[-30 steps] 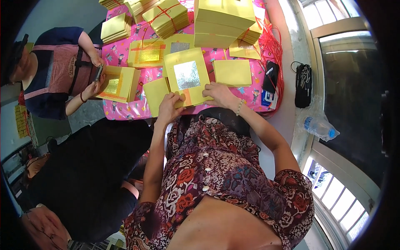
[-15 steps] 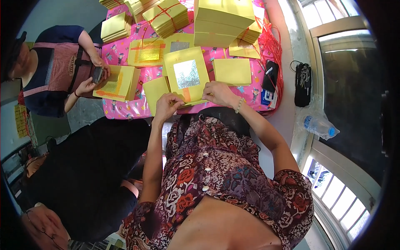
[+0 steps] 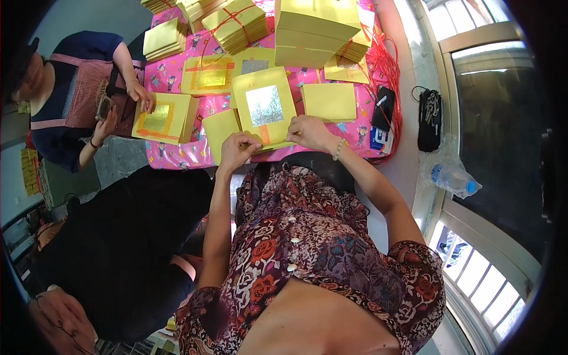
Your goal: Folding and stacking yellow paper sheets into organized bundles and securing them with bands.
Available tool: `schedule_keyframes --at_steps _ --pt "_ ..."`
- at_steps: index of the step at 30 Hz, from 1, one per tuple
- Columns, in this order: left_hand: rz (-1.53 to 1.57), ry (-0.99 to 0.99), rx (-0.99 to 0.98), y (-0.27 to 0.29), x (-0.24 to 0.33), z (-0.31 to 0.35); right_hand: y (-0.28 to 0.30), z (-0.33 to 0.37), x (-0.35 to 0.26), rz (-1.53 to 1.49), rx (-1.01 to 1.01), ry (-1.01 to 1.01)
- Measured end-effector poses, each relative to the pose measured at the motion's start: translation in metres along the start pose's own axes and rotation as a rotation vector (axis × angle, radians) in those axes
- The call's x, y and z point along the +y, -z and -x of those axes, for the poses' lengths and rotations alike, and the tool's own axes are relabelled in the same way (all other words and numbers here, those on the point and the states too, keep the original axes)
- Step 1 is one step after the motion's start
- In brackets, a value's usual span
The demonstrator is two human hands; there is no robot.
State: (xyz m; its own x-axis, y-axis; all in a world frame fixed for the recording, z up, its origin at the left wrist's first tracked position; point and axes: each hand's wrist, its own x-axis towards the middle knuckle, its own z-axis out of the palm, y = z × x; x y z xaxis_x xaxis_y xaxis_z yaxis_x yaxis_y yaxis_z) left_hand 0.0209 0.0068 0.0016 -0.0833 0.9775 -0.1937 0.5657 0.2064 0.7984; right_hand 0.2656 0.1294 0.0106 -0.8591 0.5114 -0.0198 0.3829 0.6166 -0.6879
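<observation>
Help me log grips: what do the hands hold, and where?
Both hands pinch the yellow sheet with the silver square at its near edge.

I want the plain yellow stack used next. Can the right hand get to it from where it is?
Probably yes: the right hand lies just below the plain yellow stack, with only bare pink tablecloth between them.

yellow paper sheet (image 3: 264, 109) | silver foil square centre | flat on table
</observation>
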Motion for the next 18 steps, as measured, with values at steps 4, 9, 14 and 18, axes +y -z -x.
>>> schedule_keyframes --at_steps 4,9,14,18 --pt "0.068 0.005 -0.002 -0.001 -0.003 0.000 0.000 -0.001 0.000 0.009 -0.022 -0.017" --pt "0.054 0.011 0.007 0.001 0.003 0.000 0.001 -0.002 0.001 -0.005 -0.031 -0.023" --pt "0.002 -0.011 0.048 0.004 0.006 0.000 0.007 0.000 -0.003 -0.016 0.035 0.116" --pt "0.055 0.056 0.027 0.010 0.008 -0.001 0.013 -0.001 -0.001 0.185 0.066 0.179"
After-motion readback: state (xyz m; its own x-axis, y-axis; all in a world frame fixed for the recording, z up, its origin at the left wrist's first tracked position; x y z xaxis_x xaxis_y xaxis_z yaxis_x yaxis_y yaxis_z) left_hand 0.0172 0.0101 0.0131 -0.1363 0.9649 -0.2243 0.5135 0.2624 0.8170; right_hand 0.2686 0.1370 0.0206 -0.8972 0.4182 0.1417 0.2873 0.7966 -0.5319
